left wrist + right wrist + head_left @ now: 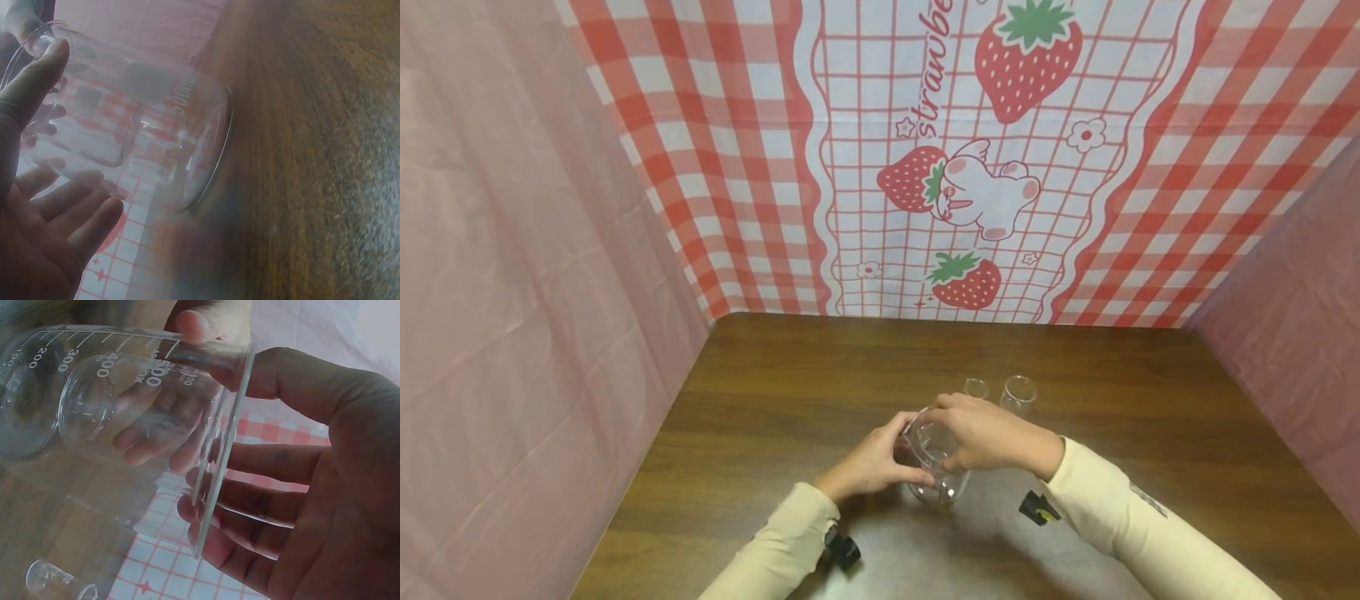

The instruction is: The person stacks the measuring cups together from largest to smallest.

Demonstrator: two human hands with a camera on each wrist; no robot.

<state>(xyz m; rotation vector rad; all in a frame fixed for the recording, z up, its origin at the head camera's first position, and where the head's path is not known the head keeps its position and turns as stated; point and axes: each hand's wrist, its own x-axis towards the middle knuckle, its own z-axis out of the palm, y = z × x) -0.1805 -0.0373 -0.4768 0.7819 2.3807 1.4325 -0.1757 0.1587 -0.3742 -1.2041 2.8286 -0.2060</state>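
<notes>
A large glass beaker (953, 488) with white volume marks stands on the table, its rim up. A smaller glass beaker (94, 434) sits nested inside it, with its base above the large beaker's bottom. My left hand (874, 462) holds the large beaker's side, thumb near the rim and fingers round the far wall. From above, my right hand (988, 433) grips the smaller beaker near its top, thumb on one side and fingers on the other, fingertips within the large beaker's rim. Through the glass, the left fingers show behind both beakers in the right wrist view.
Behind the right hand stand two more small glass vessels, a wider beaker (1018, 393) and a narrower beaker (976, 387). The brown wooden table (775, 375) meets a strawberry-print cloth (865, 208) at the back. Pink curtains (550, 292) hang at both sides.
</notes>
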